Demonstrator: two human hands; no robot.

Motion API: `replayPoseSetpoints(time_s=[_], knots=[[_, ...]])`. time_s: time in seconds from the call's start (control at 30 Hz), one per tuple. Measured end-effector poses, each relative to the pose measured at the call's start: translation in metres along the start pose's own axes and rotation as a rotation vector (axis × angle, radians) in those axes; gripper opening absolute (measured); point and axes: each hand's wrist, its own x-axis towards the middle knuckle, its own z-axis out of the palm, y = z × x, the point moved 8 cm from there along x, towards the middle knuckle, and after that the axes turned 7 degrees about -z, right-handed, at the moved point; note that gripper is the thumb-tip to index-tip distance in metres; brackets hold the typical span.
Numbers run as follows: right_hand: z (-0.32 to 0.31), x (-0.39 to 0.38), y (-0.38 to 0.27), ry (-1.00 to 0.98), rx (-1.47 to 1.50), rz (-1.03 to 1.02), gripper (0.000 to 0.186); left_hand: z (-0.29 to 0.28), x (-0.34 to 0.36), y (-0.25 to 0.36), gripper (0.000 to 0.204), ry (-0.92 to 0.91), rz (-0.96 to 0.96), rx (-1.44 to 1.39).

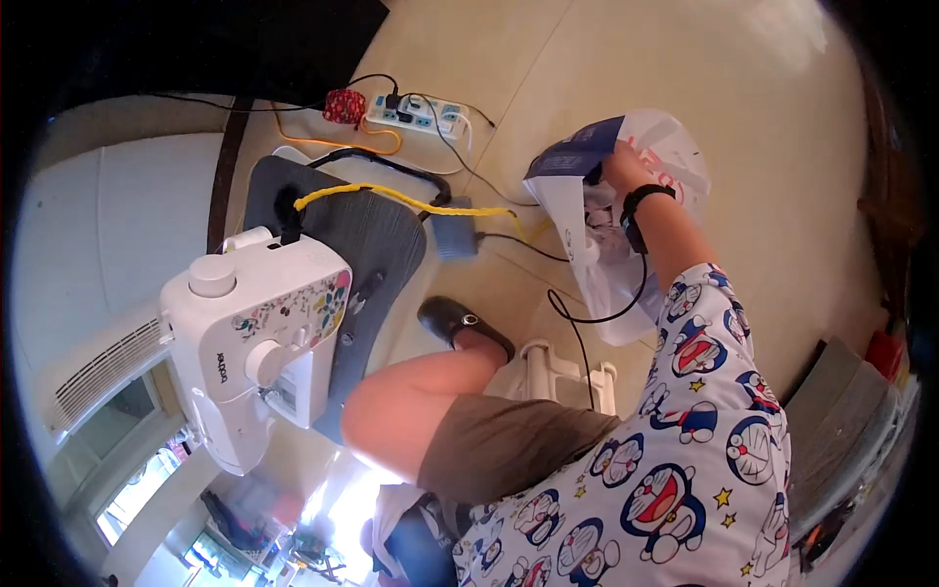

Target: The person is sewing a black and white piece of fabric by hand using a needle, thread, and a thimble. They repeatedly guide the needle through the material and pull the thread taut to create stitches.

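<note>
My right hand (626,168) reaches to the mouth of a white plastic bag (611,303) with a dark blue panel (575,149) and red print. Its fingers go down behind the panel's edge and are hidden, so what they hold cannot be made out. Crumpled pale scraps (603,215) show inside the bag. A black band (648,196) with a small device and a cable circles the wrist. My left hand is out of view.
A white sewing machine (264,333) with a floral print stands on a dark grey table (377,245) at the left. On the tiled floor lie a power strip (416,114), a yellow-wrapped cord (391,191), a grey pedal-like box (454,230) and a white plastic stool (548,377).
</note>
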Motion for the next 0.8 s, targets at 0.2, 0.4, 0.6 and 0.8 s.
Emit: replayPoseSetpoints(time_s=[0.2, 0.4, 0.6, 0.8], knots=[[0.024, 0.008, 0.031, -0.046, -0.080, -0.017, 0.021, 0.003, 0.004, -0.002, 0.024, -0.016, 0.002, 0.051], [-0.023, -0.015, 0.007, 0.041, -0.132, 0.113, 0.016, -0.005, 0.007, -0.009, 0.023, -0.009, 0.044, 0.083], [-0.025, -0.029, 0.014, -0.024, 0.274, 0.164, 0.027, -0.027, 0.004, -0.007, 0.021, 0.031, 0.351, 0.285], [0.043, -0.068, -0.001, -0.197, 1.079, 0.053, 0.023, -0.071, 0.026, 0.018, 0.025, 0.047, 0.615, 0.208]])
